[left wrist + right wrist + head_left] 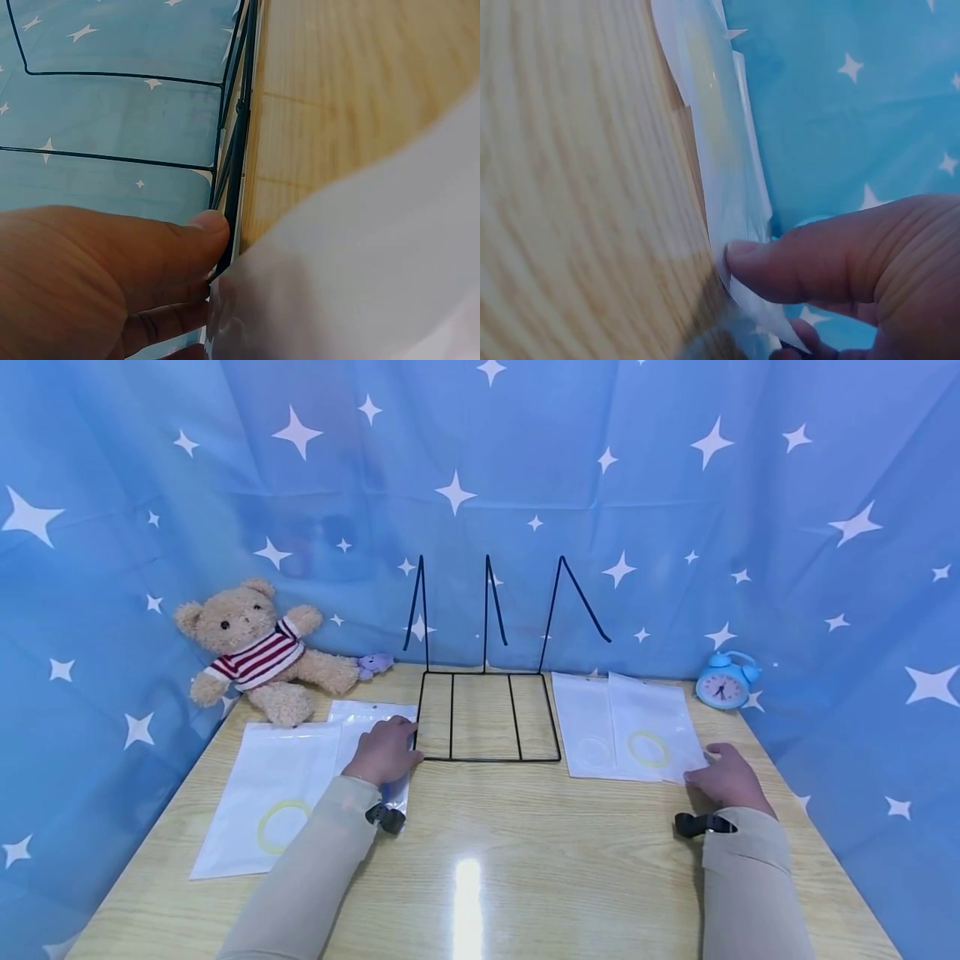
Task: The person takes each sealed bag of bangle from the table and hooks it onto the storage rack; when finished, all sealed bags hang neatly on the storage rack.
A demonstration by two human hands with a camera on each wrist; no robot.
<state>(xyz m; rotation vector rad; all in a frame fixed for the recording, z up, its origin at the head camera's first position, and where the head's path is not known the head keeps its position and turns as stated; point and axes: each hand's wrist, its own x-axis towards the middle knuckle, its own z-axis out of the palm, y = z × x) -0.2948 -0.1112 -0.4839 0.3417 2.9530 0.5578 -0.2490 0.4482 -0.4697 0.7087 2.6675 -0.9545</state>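
Observation:
A black wire rack point(491, 761) stands mid-table with three bent prongs rising at its back. My left hand point(386, 752) grips the rack's front left corner; in the left wrist view its thumb point(206, 225) lies against the black wire point(238, 142). Under that hand is a clear-and-white plastic bag point(371, 714). At the right, my right hand point(731, 777) pinches the corner of a white flat bag point(648, 710) with a yellow ring mark. The right wrist view shows the thumb point(780, 266) on top of the bag's edge and fingers partly hidden below.
Another white bag point(247, 793) with a yellow ring lies at the left, partly behind the left sleeve. A teddy bear point(255, 652) and small purple toy point(373, 665) sit back left. A blue alarm clock point(726, 681) stands back right. A starry blue curtain point(360, 485) surrounds the table point(525, 852).

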